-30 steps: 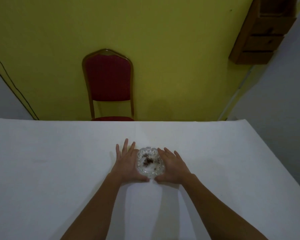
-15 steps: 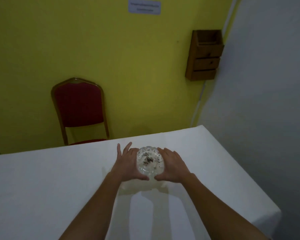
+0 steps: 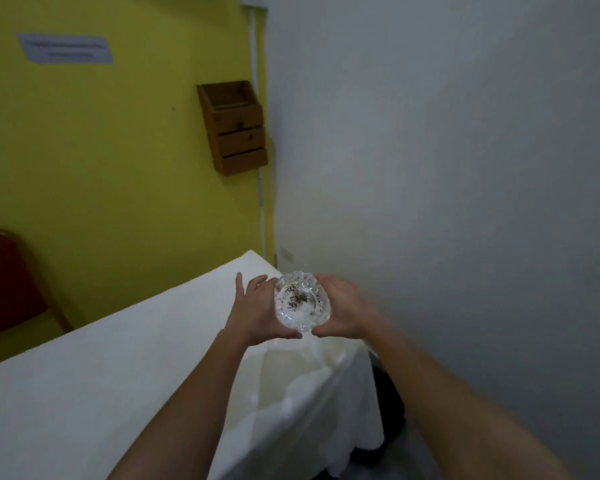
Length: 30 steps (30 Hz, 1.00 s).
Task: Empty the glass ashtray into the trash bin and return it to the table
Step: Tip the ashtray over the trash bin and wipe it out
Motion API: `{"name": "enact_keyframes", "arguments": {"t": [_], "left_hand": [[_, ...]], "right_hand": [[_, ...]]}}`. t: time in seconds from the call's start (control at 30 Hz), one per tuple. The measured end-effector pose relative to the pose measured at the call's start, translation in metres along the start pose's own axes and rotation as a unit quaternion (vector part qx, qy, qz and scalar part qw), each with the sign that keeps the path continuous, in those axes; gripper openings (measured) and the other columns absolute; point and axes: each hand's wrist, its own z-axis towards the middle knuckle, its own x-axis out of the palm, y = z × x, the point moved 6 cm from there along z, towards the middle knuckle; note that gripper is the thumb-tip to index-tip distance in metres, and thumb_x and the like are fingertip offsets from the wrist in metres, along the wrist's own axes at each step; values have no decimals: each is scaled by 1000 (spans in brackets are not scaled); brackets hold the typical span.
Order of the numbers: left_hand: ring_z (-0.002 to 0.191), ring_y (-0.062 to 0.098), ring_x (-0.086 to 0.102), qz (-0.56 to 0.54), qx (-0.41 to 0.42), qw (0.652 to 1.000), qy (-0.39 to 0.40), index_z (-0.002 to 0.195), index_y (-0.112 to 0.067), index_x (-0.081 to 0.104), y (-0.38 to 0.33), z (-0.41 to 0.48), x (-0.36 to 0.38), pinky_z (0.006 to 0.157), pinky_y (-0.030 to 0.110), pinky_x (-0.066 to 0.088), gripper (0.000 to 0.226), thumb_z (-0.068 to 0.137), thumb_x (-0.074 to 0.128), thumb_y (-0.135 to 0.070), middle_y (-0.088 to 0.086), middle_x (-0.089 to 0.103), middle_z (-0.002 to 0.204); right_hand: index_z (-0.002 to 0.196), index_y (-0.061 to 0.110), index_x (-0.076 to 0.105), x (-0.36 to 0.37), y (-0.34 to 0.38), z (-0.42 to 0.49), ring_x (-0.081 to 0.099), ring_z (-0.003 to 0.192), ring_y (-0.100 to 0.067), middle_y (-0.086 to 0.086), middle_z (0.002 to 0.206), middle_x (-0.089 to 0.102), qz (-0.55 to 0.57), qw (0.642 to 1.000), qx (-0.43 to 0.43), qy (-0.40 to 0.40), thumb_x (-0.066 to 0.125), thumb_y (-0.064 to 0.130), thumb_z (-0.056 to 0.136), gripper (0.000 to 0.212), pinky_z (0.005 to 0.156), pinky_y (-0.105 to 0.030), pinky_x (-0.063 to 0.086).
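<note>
We hold the glass ashtray (image 3: 302, 301) in both bare hands above the far right corner of the white-clothed table (image 3: 84, 393), where half a second ago it hung over the tabletop nearer the middle of that edge. Since then our view has swung right: the red chair (image 3: 4, 282) has slid to 9 o'clock at the frame's edge, the wooden wall box (image 3: 236, 128) has moved toward 11 o'clock, and the grey wall (image 3: 447, 168) now fills the right half. The paper notice (image 3: 65, 48) on the yellow wall (image 3: 101, 168) sits at 10 o'clock, its text blurred.

Our left hand (image 3: 257, 306) cups the ashtray's left side, thumb pressed along the near rim and fingers spread behind the far rim, the index finger raised clear. Our right hand (image 3: 343, 306) clamps the right side, thumb meeting the near rim beside the left thumb, fingers curled round the far edge. The grip matches the earlier frames.

The ashtray is round, so we can tell no long axis. Its mouth faces up toward the camera, roughly level, with dark ash specks (image 3: 297, 297) gathered in the centre of the bowl. It is off the cloth and lies partly past the table's edge. Below it, at 5 o'clock, the tablecloth drapes down over something dark (image 3: 388, 403) that we cannot identify.
</note>
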Motion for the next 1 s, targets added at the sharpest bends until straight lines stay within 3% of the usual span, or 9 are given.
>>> {"name": "enact_keyframes", "arguments": {"t": [0.17, 0.27, 0.4, 0.5, 0.6, 0.83, 0.93, 1.0], "left_hand": [[139, 23, 34, -25, 62, 998, -14, 143, -15, 37, -90, 35, 33, 119, 53, 5, 125, 42, 56, -87, 1, 49, 142], [135, 21, 41, -30, 87, 996, -8, 141, -18, 39, -134, 52, 56, 119, 52, 14, 126, 39, 49, -90, -2, 52, 138], [128, 20, 48, -73, 101, 992, 28, 142, -19, 37, -173, 65, 87, 111, 39, 32, 123, 39, 56, -85, -2, 54, 134], [125, 22, 52, -113, 109, 986, 57, 142, -18, 37, -191, 69, 104, 106, 37, 41, 120, 42, 70, -76, 2, 55, 134], [131, 23, 48, -119, 108, 983, 84, 145, -15, 33, -205, 73, 118, 109, 36, 39, 117, 49, 81, -63, 4, 49, 141], [135, 23, 44, -114, 88, 981, 127, 148, -11, 25, -211, 105, 148, 110, 36, 37, 122, 52, 82, -61, 5, 43, 147], [134, 23, 45, -125, 81, 981, 126, 148, -11, 25, -209, 123, 156, 110, 36, 37, 122, 52, 82, -61, 5, 44, 145], [133, 23, 46, -129, 74, 981, 122, 148, -12, 26, -207, 135, 161, 108, 36, 37, 120, 53, 81, -61, 4, 46, 143]], "right_hand": [[144, 25, 33, -29, -86, -51, 50, 126, -21, 1, 137, 54, -20, 998, 54, -20, 71, 66, 51, 109, 107, -37, 40], [145, 19, 34, -42, -122, -83, 49, 128, -22, -3, 140, 52, -10, 997, 76, -27, 60, 73, 50, 112, 109, -39, 39], [147, 14, 33, -46, -154, -116, 47, 130, -25, -7, 143, 50, -2, 993, 112, -28, 54, 75, 48, 118, 110, -38, 37], [146, 15, 32, -39, -173, -130, 49, 128, -25, -7, 142, 50, 18, 990, 137, -16, 65, 69, 53, 113, 107, -37, 39], [148, 16, 28, -27, -191, -138, 48, 129, -25, -5, 145, 45, 39, 986, 163, 2, 81, 55, 61, 109, 106, -37, 41], [151, 18, 20, -9, -225, -123, 43, 133, -21, -3, 152, 32, 103, 974, 201, 30, 84, 38, 65, 109, 103, -31, 40], [150, 16, 22, -8, -238, -108, 43, 133, -22, -6, 150, 35, 133, 968, 210, 41, 82, 49, 55, 117, 102, -23, 35], [149, 14, 23, -8, -243, -98, 42, 134, -20, -7, 149, 36, 150, 966, 207, 36, 67, 62, 45, 123, 100, -18, 30]]}}
